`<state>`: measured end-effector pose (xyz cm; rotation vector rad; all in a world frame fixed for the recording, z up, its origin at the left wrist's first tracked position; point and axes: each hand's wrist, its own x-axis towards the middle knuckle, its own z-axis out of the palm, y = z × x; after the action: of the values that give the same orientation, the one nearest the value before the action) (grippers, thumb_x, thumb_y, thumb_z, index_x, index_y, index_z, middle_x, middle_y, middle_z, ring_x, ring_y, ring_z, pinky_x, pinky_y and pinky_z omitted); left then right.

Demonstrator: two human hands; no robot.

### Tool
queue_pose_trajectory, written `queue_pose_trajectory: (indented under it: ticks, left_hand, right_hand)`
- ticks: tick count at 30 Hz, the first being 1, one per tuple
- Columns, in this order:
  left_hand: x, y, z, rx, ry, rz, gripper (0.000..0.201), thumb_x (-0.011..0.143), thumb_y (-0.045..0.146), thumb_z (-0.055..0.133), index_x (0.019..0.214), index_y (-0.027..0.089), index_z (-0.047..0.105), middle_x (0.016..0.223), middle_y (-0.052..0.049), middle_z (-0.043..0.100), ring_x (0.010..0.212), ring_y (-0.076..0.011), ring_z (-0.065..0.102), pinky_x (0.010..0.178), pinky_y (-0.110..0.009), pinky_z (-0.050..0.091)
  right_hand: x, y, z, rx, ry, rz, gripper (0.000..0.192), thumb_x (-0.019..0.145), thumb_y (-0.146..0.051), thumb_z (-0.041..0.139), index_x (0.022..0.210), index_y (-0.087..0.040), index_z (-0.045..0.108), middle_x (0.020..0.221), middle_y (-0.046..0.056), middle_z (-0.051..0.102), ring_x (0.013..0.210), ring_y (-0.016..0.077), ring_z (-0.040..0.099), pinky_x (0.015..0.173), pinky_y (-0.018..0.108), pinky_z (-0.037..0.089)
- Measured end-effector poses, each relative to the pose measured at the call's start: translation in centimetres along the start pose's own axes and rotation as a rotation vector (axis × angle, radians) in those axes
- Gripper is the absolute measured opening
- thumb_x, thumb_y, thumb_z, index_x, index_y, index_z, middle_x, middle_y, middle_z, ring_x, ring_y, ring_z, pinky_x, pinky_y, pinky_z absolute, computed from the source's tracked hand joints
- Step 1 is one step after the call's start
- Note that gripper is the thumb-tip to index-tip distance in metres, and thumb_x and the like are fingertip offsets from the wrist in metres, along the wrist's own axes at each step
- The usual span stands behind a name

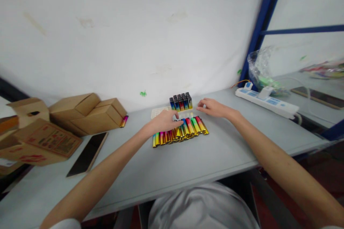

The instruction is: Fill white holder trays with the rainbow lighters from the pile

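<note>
Shiny lighters (194, 126) in rainbow and gold colours lie side by side in a row on the grey table. My left hand (165, 121) is over the left part of this row, its fingers bent and apart, with a fingertip close to or touching the lighters. Behind the row, several lighters with black tops (181, 102) stand upright in a block on a white tray (158, 111). Just right of that block, my right hand (212, 107) hovers low with fingers loosely curved, holding nothing that I can see. Part of the tray is hidden by my left hand.
Cardboard boxes (88, 112) and an open carton (45, 139) fill the left side. A single lighter (124, 121) lies by them, and a dark phone (87, 154) in front. At right are a white power strip (266, 102), a plastic bag (263, 68) and a blue frame (259, 25).
</note>
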<state>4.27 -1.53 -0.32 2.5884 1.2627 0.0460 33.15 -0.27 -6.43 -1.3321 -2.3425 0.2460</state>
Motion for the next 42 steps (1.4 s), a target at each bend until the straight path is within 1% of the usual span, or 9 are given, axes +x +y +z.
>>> queue_pose_trajectory:
  ticks: [6,11,14,18,24,28,35,39,42]
  left_hand:
    - [-0.2,-0.8,-1.1,-0.053,0.062,-0.023,0.047,0.088,0.058,0.055,0.101,0.017,0.074,0.073,-0.005,0.072,0.068,-0.0203,0.066,0.063,-0.029,0.041]
    - [1.3,-3.8,-2.3,-0.099,0.336,-0.131,0.038,0.088,0.05,0.058,0.096,0.017,0.075,0.079,-0.007,0.073,0.074,-0.0208,0.067,0.072,-0.031,0.046]
    - [3.3,-6.5,-1.7,-0.179,0.451,-0.115,0.05,0.081,0.049,0.069,0.116,0.014,0.07,0.102,-0.012,0.075,0.085,-0.0229,0.07,0.081,-0.035,0.051]
    - [6.4,-8.8,-0.1,-0.386,0.351,0.033,0.089,0.064,0.048,0.086,0.14,0.014,0.055,0.146,-0.021,0.057,0.122,-0.0324,0.063,0.096,-0.042,0.053]
    - [8.4,-9.5,0.2,-0.786,0.148,0.09,0.071,0.062,0.034,0.09,0.123,0.011,0.063,0.116,-0.018,0.075,0.107,-0.0286,0.073,0.097,-0.046,0.056]
    - [8.1,-9.8,-0.3,-0.771,0.194,0.069,0.056,0.06,0.032,0.091,0.107,0.013,0.069,0.1,-0.013,0.079,0.096,-0.0262,0.075,0.092,-0.044,0.058]
    - [6.9,-9.8,-1.8,-0.722,0.377,0.066,0.052,0.064,0.038,0.088,0.106,0.012,0.071,0.098,-0.013,0.078,0.093,-0.0246,0.075,0.09,-0.04,0.059]
    - [3.6,-9.3,-3.6,-0.663,0.437,-0.001,0.055,0.07,0.043,0.085,0.112,0.012,0.071,0.099,-0.012,0.077,0.094,-0.0235,0.074,0.091,-0.039,0.059]
    - [0.1,-8.4,-4.8,-0.673,0.34,-0.084,0.059,0.068,0.048,0.086,0.114,0.014,0.071,0.108,-0.011,0.075,0.095,-0.0236,0.073,0.089,-0.039,0.061]
  right_hand:
    - [0.0,0.0,0.0,0.001,0.013,-0.009,0.033,0.104,-0.044,0.049,0.105,-0.016,0.067,0.101,0.014,0.07,0.096,0.026,0.065,0.089,0.039,0.05]
    - [0.0,0.0,-0.1,-0.001,0.022,-0.005,0.034,0.104,-0.044,0.049,0.106,-0.016,0.068,0.101,0.014,0.07,0.094,0.0259,0.066,0.088,0.039,0.05]
    - [0.0,0.0,-0.1,0.001,0.012,-0.006,0.033,0.104,-0.043,0.05,0.106,-0.016,0.068,0.101,0.014,0.071,0.094,0.0257,0.066,0.088,0.039,0.05]
    - [0.0,0.2,0.0,-0.004,-0.003,0.0,0.031,0.104,-0.043,0.05,0.106,-0.018,0.068,0.101,0.013,0.072,0.093,0.0246,0.066,0.088,0.037,0.051]
    - [0.1,0.5,0.0,-0.017,-0.006,-0.004,0.031,0.104,-0.043,0.05,0.107,-0.017,0.067,0.101,0.013,0.072,0.091,0.0242,0.066,0.087,0.038,0.052]
    - [0.1,0.4,0.0,-0.02,-0.006,-0.006,0.032,0.104,-0.044,0.049,0.107,-0.017,0.067,0.101,0.013,0.072,0.091,0.0239,0.066,0.087,0.037,0.051]
    - [0.1,0.1,-0.1,-0.01,-0.013,0.006,0.033,0.104,-0.044,0.049,0.108,-0.017,0.068,0.101,0.013,0.073,0.092,0.0244,0.067,0.088,0.037,0.05]
    - [0.0,-0.1,-0.3,-0.012,-0.025,0.024,0.035,0.104,-0.045,0.048,0.108,-0.016,0.067,0.103,0.013,0.073,0.091,0.0245,0.067,0.086,0.037,0.051]
    - [0.1,-0.2,-0.3,-0.011,-0.032,0.028,0.035,0.104,-0.045,0.048,0.108,-0.017,0.068,0.103,0.013,0.074,0.09,0.0248,0.068,0.085,0.038,0.052]
